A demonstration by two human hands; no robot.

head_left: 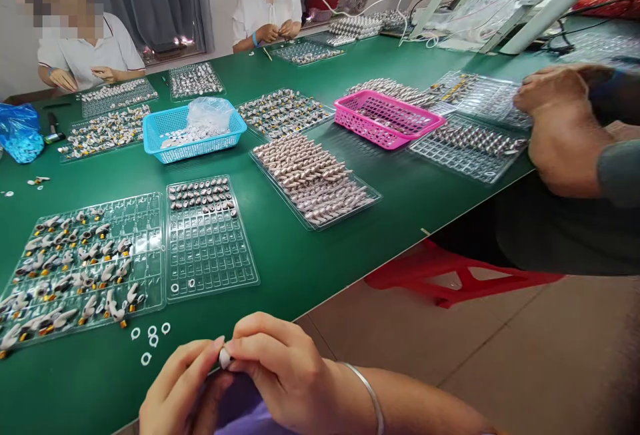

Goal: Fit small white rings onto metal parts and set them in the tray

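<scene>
Between the fingertips of both hands is a small white and dark part, which looks like an earbud housing, mostly covered by the fingers. My left hand pinches it from the left. On its other side the thumb and forefinger of my right hand press against it. Several white rings lie loose on the green table beyond my left hand. Farther off, a clear tray carries rows of small dark and white pieces at its far end and two white rings near its front.
At the left, a clear tray bears white, black and yellow parts. Beyond stand a blue basket, a stacked parts tray and a pink basket. A co-worker's hands are at the right; two people sit opposite. A red stool stands below.
</scene>
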